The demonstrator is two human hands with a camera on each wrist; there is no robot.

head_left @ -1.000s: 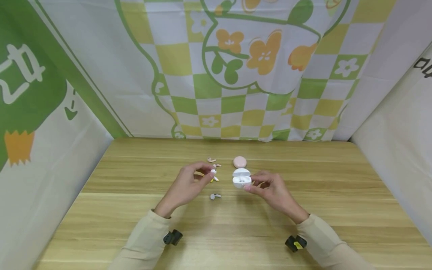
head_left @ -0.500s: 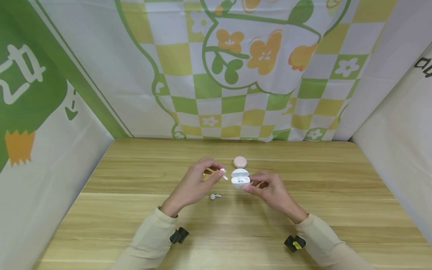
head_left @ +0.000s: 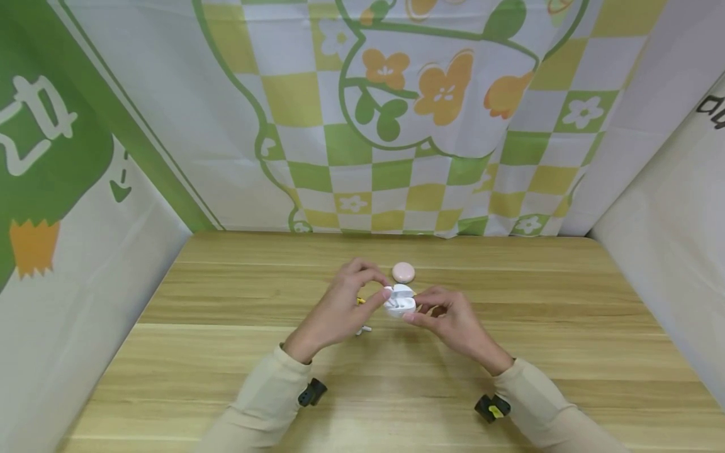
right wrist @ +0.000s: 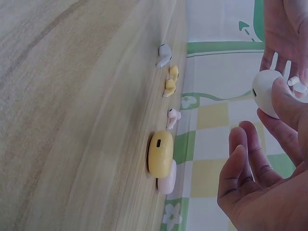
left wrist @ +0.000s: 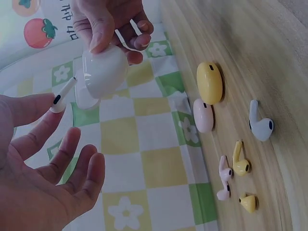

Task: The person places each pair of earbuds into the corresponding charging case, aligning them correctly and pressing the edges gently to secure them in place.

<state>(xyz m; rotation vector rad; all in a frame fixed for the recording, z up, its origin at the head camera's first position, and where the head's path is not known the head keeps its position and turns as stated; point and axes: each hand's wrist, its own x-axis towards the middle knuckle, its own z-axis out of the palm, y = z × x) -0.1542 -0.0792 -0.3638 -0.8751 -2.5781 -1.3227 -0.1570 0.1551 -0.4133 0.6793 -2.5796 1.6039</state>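
Between thumb and fingertip, my left hand (head_left: pixel 342 308) pinches a white earbud (left wrist: pixel 66 92), its stem pointing toward the case in the left wrist view. My right hand (head_left: pixel 459 321) grips a white charging case (head_left: pixel 401 310) by its right side, held up over the table with the lid raised. In the head view the earbud is right at the case's left edge, by the lid. The left wrist view shows the case's rounded underside (left wrist: pixel 103 72); its inside is hidden there.
On the table (head_left: pixel 238 371) lie a yellow case (left wrist: pixel 210 83) and a pink case (left wrist: pixel 203 115). Near them are another white earbud (left wrist: pixel 261 127), two yellow earbuds (left wrist: pixel 239 163) and two pink earbuds (left wrist: pixel 225 172). A patterned cloth (head_left: pixel 396 126) hangs behind the table.
My left hand has moved right with the white earbud, from above the loose earbuds to the case. My right hand, with the case, has shifted slightly left.
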